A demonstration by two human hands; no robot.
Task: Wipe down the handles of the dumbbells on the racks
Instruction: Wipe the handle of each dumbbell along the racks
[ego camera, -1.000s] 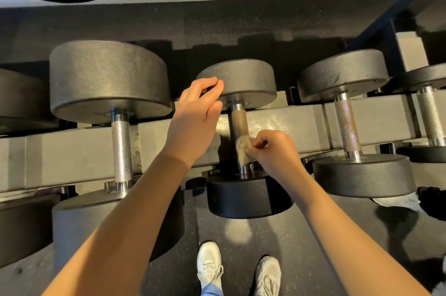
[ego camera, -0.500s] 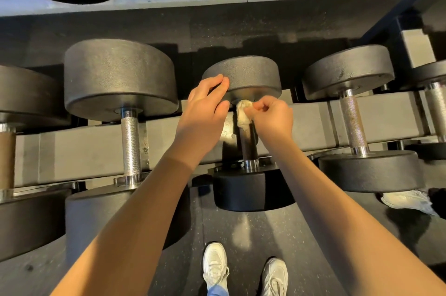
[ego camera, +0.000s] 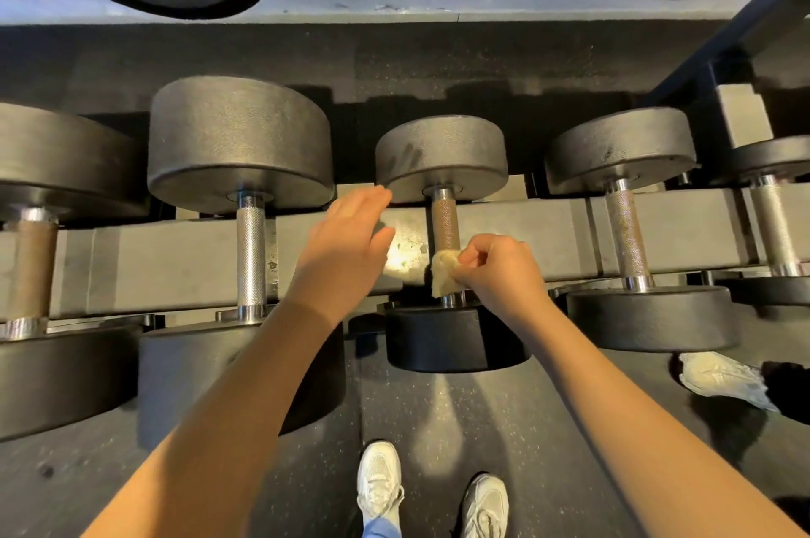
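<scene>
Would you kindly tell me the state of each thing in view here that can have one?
Middle dumbbell: racked, lying across the rail.
Handle: brownish, far part bare.
Cloth: bunched, against the handle's near end.
Right hand: pinches the cloth.
Left hand: open, holds nothing.

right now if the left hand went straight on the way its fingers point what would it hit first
Most likely the far weight of the middle dumbbell: the open left hand points up and right at its rim, though depth is unclear.
</scene>
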